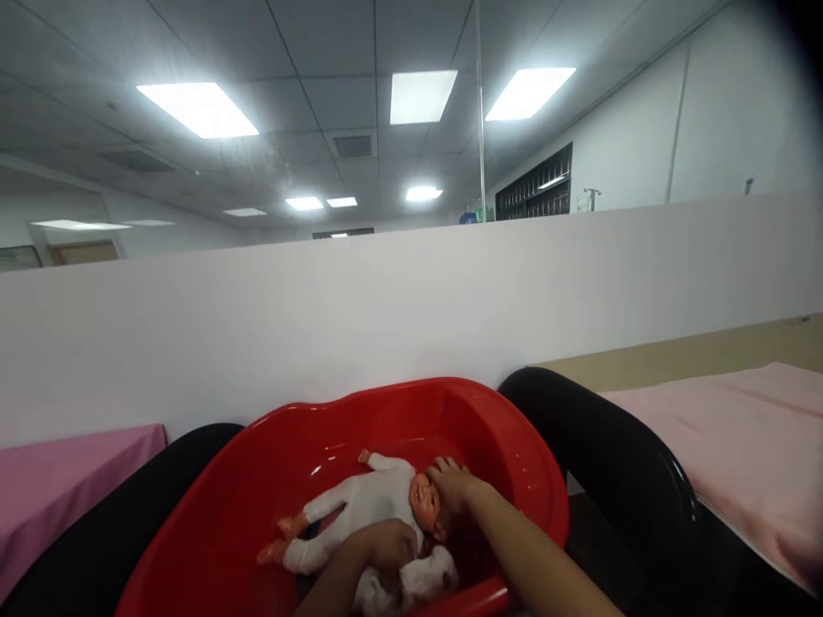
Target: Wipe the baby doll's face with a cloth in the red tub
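Note:
A baby doll (379,497) in white clothes lies on its back in a red baby bathtub (219,514), head to the right and bare feet to the left. My right hand (453,484) cups the top of the doll's head, its fingers curved over it. Closed, my left hand (389,542) is at the doll's near side, by its shoulder and arm. A bunched white cloth (429,576) hangs below the left fingers, near the tub's front rim, and seems to be gripped by them. The fingertips are partly hidden.
Black curved supports (597,437) flank the tub. A pink-covered surface (739,437) stands to the right, and a darker pink one (77,480) to the left. Behind the tub rises a white partition (360,317).

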Action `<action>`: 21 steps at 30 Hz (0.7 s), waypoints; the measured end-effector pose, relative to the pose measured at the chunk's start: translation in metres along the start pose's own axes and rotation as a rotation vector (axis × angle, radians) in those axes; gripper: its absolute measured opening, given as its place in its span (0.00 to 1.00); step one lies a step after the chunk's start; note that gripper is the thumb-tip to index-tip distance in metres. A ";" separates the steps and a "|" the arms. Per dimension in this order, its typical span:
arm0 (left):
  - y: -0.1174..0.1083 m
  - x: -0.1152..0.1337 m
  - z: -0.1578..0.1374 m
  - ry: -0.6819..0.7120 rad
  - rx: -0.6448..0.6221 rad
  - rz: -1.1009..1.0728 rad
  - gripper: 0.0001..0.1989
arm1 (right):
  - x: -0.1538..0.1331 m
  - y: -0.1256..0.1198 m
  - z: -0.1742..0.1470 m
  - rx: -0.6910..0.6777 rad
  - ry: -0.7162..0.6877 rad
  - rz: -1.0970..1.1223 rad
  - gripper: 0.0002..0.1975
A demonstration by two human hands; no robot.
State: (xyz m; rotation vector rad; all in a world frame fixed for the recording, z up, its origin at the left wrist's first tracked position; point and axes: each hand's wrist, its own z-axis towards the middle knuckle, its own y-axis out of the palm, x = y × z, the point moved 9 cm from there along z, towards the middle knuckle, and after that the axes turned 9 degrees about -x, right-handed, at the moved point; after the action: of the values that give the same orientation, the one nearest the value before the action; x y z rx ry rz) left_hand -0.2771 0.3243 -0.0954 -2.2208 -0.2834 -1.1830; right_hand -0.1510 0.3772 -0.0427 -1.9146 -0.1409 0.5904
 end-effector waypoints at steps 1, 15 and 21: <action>-0.005 0.004 0.000 0.018 0.029 -0.076 0.07 | -0.009 -0.007 -0.003 0.069 -0.074 0.019 0.51; -0.085 0.003 -0.013 0.506 0.532 -0.945 0.23 | -0.033 -0.047 -0.031 0.303 -0.201 0.359 0.18; -0.074 0.037 -0.035 0.621 0.381 -1.077 0.15 | -0.034 -0.049 -0.024 0.327 -0.205 0.221 0.06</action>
State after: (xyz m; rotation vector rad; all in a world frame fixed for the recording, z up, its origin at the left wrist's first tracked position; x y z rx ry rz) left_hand -0.3120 0.3591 -0.0209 -1.2065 -1.3925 -2.0407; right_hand -0.1608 0.3654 0.0195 -1.5601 0.0373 0.9009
